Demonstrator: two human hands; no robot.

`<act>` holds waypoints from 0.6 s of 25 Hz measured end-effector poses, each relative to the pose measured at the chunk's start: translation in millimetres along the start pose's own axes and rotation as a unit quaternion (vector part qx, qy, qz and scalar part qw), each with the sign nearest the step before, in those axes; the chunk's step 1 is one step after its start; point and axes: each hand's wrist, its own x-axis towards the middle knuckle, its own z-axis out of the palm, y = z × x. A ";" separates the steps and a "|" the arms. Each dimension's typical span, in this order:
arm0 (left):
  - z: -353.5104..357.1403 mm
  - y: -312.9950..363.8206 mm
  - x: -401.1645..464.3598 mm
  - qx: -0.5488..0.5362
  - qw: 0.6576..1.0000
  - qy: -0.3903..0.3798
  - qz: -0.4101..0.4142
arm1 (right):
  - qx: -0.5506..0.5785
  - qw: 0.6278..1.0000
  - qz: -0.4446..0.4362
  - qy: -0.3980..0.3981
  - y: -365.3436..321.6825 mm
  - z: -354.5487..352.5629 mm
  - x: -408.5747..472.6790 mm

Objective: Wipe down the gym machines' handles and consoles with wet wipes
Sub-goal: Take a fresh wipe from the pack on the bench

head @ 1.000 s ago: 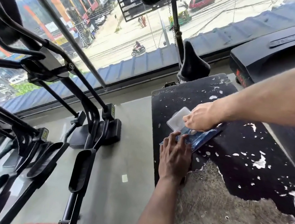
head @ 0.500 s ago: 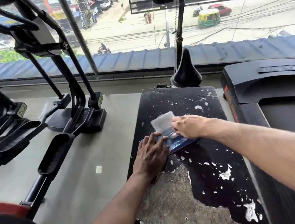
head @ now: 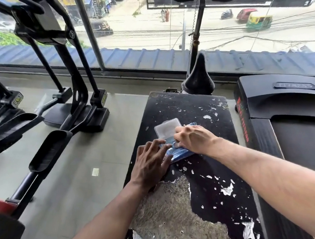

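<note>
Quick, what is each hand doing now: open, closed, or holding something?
Left hand: open, fingers flat, pressing down the wet wipes pack.
Right hand: fingers curled at the pack's opening; what they pinch cannot be told.

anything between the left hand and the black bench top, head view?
Yes: the blue wipes pack lies under the left hand's fingertips, on the bench top; the palm is off the pack, over the bench.

A worn black bench (head: 213,188) (surface peeling) faces the window (head: 145,26) — street beyond.
</note>
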 end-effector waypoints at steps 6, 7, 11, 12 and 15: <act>-0.2 -0.3 -0.1 -0.002 1.000 0.013 0.004 | 0.075 0.997 0.023 0.002 -0.2 -3.0 3.7; 0.4 -0.5 -0.2 -0.004 1.000 0.011 0.003 | 0.090 0.996 0.026 0.005 1.4 -4.2 3.6; 1.0 -0.5 1.1 0.004 1.000 0.001 -0.003 | 0.106 0.993 0.008 0.053 7.3 0.4 -4.7; 0.8 -0.1 1.5 0.010 1.000 0.002 -0.003 | 0.102 0.993 -0.001 0.063 7.0 1.5 -7.3; -1.8 1.3 1.9 0.007 1.000 0.005 -0.007 | 0.104 0.991 -0.013 0.087 8.3 4.1 -12.0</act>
